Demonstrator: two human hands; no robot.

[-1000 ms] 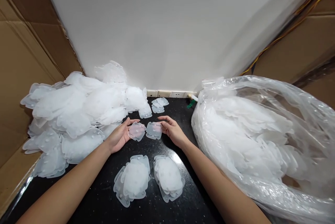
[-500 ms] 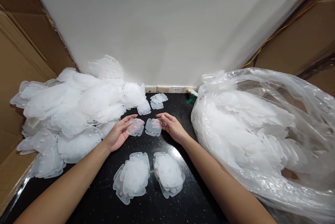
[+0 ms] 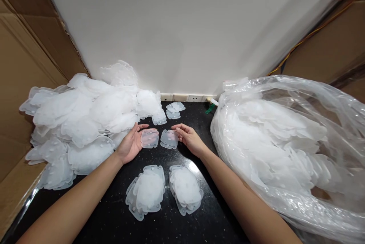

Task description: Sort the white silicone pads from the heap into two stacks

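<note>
My left hand (image 3: 130, 144) supports a thin translucent plastic piece (image 3: 149, 138) on its fingers, which show through from behind; its thumb is raised off the piece. In my right hand (image 3: 189, 138), a matching translucent plastic piece (image 3: 169, 139) is pinched at its right edge between thumb and fingers. The two pieces are side by side with a small gap, above the black speckled worktop (image 3: 159, 232). Both have notched, rounded outlines and small round bumps. Closer to me lie two loose stacks of such pieces, a left stack (image 3: 149, 190) and a right stack (image 3: 186, 190).
A large heap of these pieces (image 3: 94, 107) covers the left side. On the right, a clear plastic bag (image 3: 288, 198) holds many more. Several pieces (image 3: 175, 109) lie near the wall sockets (image 3: 181, 98). Cardboard (image 3: 28, 53) stands on the left.
My left thumb has lifted off its plastic piece, and the fingers have spread behind it. The right hand keeps its pinch. The whole view has shifted slightly.
</note>
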